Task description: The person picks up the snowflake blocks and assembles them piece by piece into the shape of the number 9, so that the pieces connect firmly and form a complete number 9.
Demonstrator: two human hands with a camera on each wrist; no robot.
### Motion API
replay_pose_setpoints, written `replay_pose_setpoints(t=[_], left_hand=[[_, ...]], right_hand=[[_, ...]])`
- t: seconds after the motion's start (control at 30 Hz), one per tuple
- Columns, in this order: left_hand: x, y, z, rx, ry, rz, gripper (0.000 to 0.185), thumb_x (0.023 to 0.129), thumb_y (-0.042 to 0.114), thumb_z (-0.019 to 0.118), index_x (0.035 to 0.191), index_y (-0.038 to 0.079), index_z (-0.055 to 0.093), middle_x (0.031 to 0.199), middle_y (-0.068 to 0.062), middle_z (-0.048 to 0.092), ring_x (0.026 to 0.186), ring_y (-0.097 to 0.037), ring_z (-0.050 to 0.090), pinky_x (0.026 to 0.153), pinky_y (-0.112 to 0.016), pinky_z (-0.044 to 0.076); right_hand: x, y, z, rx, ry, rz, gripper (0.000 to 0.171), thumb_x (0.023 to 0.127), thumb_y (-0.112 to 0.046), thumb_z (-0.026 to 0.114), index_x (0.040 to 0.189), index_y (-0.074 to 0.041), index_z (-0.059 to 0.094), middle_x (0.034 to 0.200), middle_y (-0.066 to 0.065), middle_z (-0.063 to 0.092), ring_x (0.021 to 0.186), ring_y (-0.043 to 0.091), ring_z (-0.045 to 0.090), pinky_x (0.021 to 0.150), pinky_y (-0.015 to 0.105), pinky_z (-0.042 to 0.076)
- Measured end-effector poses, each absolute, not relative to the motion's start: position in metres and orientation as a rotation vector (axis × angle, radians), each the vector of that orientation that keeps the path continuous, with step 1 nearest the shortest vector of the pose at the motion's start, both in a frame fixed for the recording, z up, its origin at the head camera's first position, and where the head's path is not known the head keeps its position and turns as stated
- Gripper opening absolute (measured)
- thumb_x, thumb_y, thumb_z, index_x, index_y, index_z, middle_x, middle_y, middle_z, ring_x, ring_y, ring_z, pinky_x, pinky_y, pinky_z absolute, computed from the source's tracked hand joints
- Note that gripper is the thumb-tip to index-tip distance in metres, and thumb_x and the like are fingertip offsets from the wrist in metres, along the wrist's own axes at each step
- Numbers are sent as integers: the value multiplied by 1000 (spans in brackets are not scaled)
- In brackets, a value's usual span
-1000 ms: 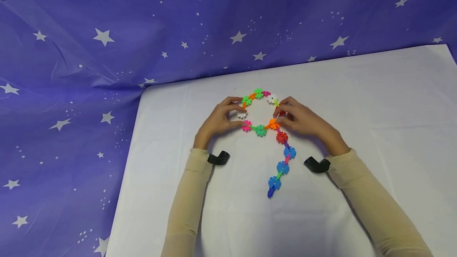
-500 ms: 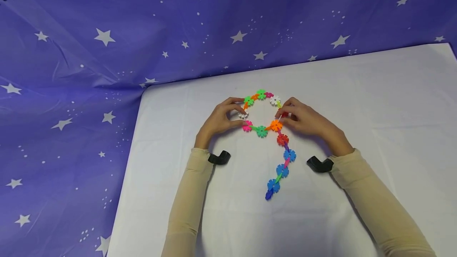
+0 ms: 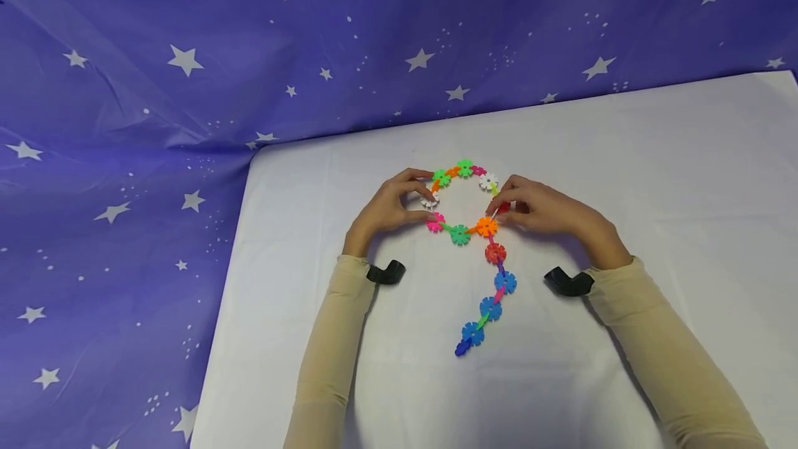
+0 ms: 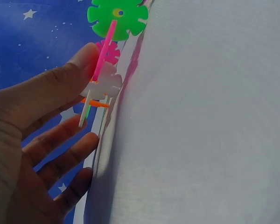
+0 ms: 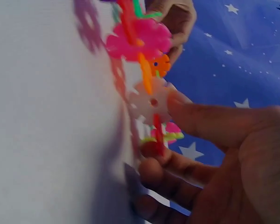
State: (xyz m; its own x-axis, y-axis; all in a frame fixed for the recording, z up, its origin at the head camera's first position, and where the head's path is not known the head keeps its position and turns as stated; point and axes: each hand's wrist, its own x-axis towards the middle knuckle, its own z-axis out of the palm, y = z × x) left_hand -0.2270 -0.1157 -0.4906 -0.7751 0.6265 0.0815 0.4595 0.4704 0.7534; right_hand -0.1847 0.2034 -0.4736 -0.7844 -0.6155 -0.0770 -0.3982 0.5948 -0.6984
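Notched flower-shaped plastic discs are linked into a chain (image 3: 460,234), its upper part curved into a ring and its lower part hanging as a tail towards a dark blue disc (image 3: 462,348). At the ring's left side my left hand (image 3: 394,205) pinches the chain between thumb and fingers, around a white disc (image 4: 107,83) and a pink disc (image 4: 102,56). My right hand (image 3: 541,206) pinches the right side by a white disc (image 5: 142,100), with a red disc (image 5: 158,133) joined to it. Above that hand's thumb hangs an orange disc (image 3: 487,226).
A white cloth covers the table (image 3: 287,338). Behind it and at the left hangs a blue-purple curtain (image 3: 349,40) with white stars. A black curved piece (image 3: 569,283) juts from the right sleeve, and a similar black piece (image 3: 388,273) from the left.
Both hands and the ring have shifted slightly right, the right hand more than the left. The tail's lower end has swung left and towards me. Both grips stay the same.
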Motion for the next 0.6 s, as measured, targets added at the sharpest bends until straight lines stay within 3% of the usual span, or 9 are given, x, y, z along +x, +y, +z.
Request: replay_pose_setpoints(t=[0.13, 0.4, 0.6], left_hand=[[-226, -113, -493, 958, 2475, 1212, 27, 74, 21, 87, 97, 14, 75, 139, -5, 55, 133, -22, 49, 114, -35, 34], [-224, -111, -493, 957, 2450, 1216, 25, 74, 23, 87, 95, 15, 75, 139, -4, 55, 134, -21, 48, 113, -35, 34], [-225, -111, -490, 973, 2473, 1196, 25, 74, 25, 87, 93, 16, 75, 138, -2, 55, 132, -20, 49, 112, -34, 35]], right_hand=[[-184, 210, -471, -809, 2485, -994, 26, 90, -17, 71, 116, -14, 69, 101, 5, 61, 81, 17, 49, 72, 28, 45], [-191, 208, -482, -577, 2629, -1104, 54, 92, -23, 70, 135, 0, 46, 105, 12, 59, 72, 19, 49, 65, 27, 42], [-193, 191, -486, -476, 2756, -1139, 58, 93, -27, 67, 137, 6, 49, 105, 15, 57, 77, 22, 46, 68, 33, 37]])
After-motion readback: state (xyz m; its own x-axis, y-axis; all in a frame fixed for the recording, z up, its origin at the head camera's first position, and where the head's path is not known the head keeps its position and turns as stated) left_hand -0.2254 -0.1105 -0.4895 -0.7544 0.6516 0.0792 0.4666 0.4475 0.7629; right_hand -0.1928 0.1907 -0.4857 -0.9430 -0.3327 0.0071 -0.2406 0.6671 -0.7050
